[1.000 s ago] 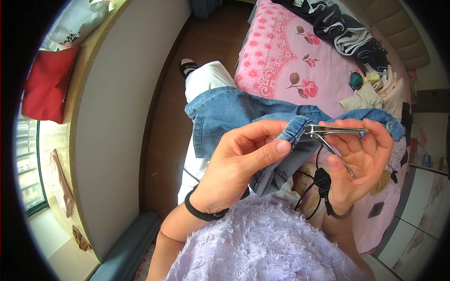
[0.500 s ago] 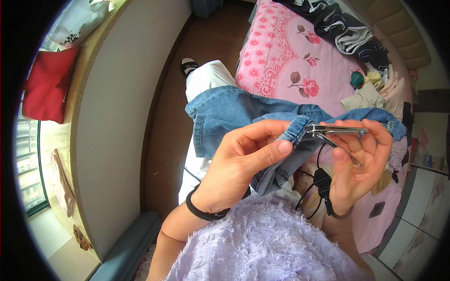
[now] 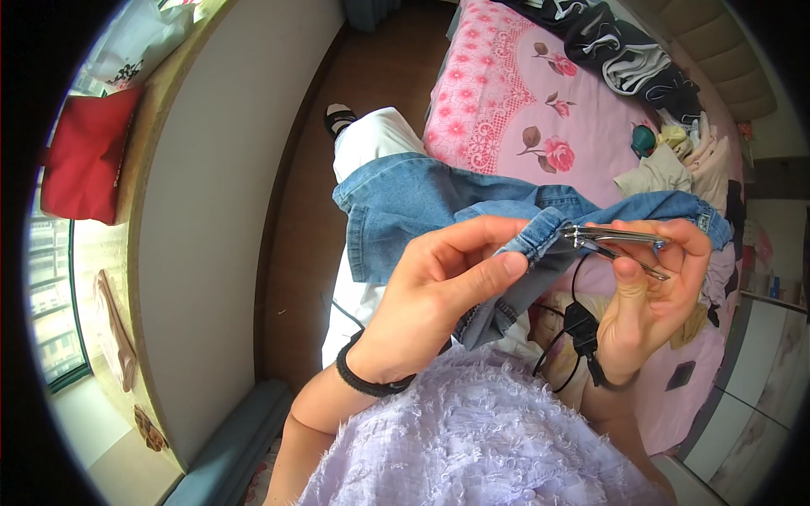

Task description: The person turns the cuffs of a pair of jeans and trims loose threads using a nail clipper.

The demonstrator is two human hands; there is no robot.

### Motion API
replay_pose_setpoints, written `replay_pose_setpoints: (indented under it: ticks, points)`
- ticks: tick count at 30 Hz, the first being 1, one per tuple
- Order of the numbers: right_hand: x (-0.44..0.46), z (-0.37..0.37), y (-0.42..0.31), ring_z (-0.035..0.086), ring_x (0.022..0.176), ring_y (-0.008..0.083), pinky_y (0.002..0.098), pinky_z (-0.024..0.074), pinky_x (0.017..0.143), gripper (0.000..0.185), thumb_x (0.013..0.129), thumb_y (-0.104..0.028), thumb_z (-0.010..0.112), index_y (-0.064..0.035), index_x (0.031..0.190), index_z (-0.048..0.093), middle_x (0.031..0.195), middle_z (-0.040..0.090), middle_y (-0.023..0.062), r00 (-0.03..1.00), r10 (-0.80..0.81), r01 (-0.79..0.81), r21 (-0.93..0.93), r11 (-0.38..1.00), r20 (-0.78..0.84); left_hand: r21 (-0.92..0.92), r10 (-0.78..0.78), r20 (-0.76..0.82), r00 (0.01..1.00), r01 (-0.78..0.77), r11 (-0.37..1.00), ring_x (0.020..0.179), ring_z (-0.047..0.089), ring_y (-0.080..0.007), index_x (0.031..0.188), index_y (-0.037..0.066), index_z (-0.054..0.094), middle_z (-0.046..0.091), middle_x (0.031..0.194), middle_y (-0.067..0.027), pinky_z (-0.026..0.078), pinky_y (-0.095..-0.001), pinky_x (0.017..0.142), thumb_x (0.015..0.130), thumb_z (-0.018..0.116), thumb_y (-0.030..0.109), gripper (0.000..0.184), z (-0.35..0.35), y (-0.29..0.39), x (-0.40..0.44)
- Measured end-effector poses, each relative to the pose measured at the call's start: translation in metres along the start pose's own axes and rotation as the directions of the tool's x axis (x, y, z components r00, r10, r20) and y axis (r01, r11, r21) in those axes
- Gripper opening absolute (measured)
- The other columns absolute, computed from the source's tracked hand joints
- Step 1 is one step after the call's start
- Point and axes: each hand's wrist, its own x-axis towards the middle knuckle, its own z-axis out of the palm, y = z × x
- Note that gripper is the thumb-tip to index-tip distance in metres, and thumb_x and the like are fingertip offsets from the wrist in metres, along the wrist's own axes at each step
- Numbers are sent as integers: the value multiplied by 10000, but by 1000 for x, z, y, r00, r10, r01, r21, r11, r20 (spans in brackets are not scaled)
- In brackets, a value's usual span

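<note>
My left hand [image 3: 451, 287] pinches a hemmed edge of a blue denim garment [image 3: 405, 215] between thumb and fingers. The garment spreads over my lap and onto the bed. In my right hand [image 3: 650, 304] is a silver nail clipper [image 3: 620, 236], its lever swung out at an angle from the body. The clipper's jaws are at the end of the denim hem, just right of my left fingertips. Whether the jaws bite on a thread there is too small to tell.
A pink flowered bedspread [image 3: 498, 93] covers the bed ahead. Dark clothing [image 3: 624, 59] and pale crumpled clothes [image 3: 666, 173] lie on it. A black cable with a small box [image 3: 580, 325] hangs by my right wrist. On the left ledge rests a red cushion [image 3: 89, 156].
The nail clipper and my right hand have shifted slightly right, and the clipper's lever has come closer to its body. The held hem has moved a little right too.
</note>
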Motion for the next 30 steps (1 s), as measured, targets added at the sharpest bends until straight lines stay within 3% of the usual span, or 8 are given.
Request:
replay_pose_setpoints:
  ticks: [9,11,15,18,27,30]
  points:
    - [8,-11,0,662,1035,247,334,563,888,453,929,-42,671,29,1297,416,1111,608,178,999,-28,28,-5,1000,-25,-133,2,46,999,4,991,1075,638,-137,1246,-38,635,697,1163,-79,476,-286,989,957,668,101,323,3,10,0]
    - [8,-5,1,681,1000,249,339,577,874,483,899,-44,717,25,1267,412,1106,613,186,1000,-7,7,72,997,-2,-65,5,8,1000,-4,998,1016,622,-84,1243,-24,640,696,1115,-45,483,-236,916,972,653,96,297,4,7,1]
    - [9,-4,-4,667,1023,232,318,557,897,573,881,-79,744,29,1321,394,1129,610,179,989,115,-118,26,993,91,24,10,-39,999,-9,1000,925,586,-39,1202,-11,668,687,1023,-2,470,-200,831,967,667,85,254,0,-2,3]
    - [15,-9,-1,655,1024,210,301,546,899,629,869,-98,757,35,1355,379,1139,606,171,978,150,-159,57,986,142,79,-17,-47,999,20,997,1002,638,-101,1173,-7,684,715,1073,-45,487,-253,927,935,702,85,256,-1,1,0]
    - [20,-9,-8,644,966,184,276,548,857,668,830,-62,757,46,1370,380,1123,594,164,970,146,-154,30,988,195,435,156,-20,988,-132,891,865,537,-53,1096,-35,708,607,900,23,421,-206,798,915,709,36,194,3,2,-1]
    - [21,-9,-9,645,970,186,277,552,849,688,809,-56,773,49,1369,386,1120,596,164,969,132,-133,-8,991,208,454,173,-23,985,-144,879,833,509,-51,1090,-35,710,570,863,30,400,-204,766,904,719,28,196,3,-1,0]
